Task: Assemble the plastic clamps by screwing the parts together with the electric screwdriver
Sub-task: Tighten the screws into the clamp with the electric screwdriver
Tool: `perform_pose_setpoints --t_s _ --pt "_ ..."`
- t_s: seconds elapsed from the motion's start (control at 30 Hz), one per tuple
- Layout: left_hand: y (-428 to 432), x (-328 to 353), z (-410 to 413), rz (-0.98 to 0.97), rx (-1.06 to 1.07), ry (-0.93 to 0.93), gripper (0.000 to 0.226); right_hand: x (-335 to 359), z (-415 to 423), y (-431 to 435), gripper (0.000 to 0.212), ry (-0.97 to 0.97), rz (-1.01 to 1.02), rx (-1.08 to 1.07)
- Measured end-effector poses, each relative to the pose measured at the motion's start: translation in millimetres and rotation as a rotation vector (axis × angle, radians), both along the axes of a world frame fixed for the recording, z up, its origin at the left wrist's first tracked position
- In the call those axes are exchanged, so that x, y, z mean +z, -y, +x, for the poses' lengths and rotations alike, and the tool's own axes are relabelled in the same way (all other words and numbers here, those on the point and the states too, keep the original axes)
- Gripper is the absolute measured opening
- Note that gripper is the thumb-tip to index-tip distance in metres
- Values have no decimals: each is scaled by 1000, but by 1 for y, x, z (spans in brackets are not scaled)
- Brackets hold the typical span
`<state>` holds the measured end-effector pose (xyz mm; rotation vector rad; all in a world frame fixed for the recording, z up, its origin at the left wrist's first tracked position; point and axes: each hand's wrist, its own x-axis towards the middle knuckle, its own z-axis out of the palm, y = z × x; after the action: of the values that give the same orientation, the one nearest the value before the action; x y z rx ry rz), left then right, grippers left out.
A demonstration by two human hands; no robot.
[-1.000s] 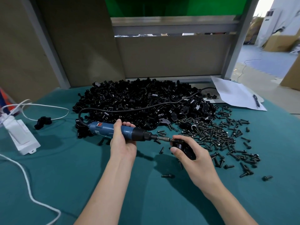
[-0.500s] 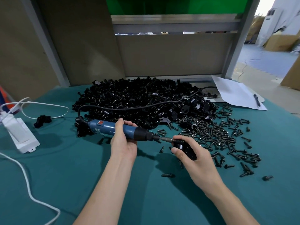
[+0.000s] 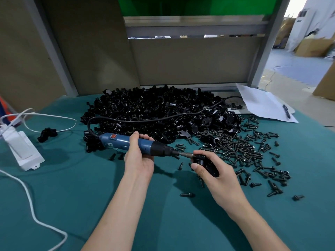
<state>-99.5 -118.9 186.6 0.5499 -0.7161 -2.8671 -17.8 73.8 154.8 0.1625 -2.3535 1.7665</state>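
While left hand point(image 3: 138, 158) grips electric screwdriver point(image 3: 126, 144) round blue body, long axis lies level, bit pointing right, tip touching clamp point(image 3: 204, 163). Right hand point(image 3: 217, 176) pinches clamp over desk point(image 3: 90, 196) middle, beside screws point(image 3: 235, 147). Likely need: bit in line with screw.

Plain teal table cloth point(image 3: 90, 205), no print. The electric screwdriver point(image 3: 116, 142) has a blue barrel, black collar and bare-metal bit. There is a small red-orange patch on the barrel, possibly a switch, too small to be sure. Its cord point(image 3: 163, 119) is black. The pile of clamp parts point(image 3: 154, 109) is glossy black throughout. The clamp point(image 3: 210, 167) at the bit is the same black. The screws point(image 3: 235, 149) are dark, black to gunmetal, with grey glints. The adapter box point(image 3: 23, 151) and cable point(image 3: 33, 214) are white. White paper sheet point(image 3: 259, 104), dark pen point(image 3: 286, 111) on it. Flat tan partition panels point(image 3: 190, 60), grey metal frame point(image 3: 190, 29), bright green panel point(image 3: 181, 4) above. Pale blue far floor point(image 3: 299, 69). Orange object point(image 3: 2, 107) at the left edge.
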Motion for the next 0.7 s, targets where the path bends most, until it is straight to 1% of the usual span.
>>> perform_pose_setpoints --t_s 0.7 --pt "0 -1 -1 0 -12 20 13 -4 -3 -1 33 1 -16 14"
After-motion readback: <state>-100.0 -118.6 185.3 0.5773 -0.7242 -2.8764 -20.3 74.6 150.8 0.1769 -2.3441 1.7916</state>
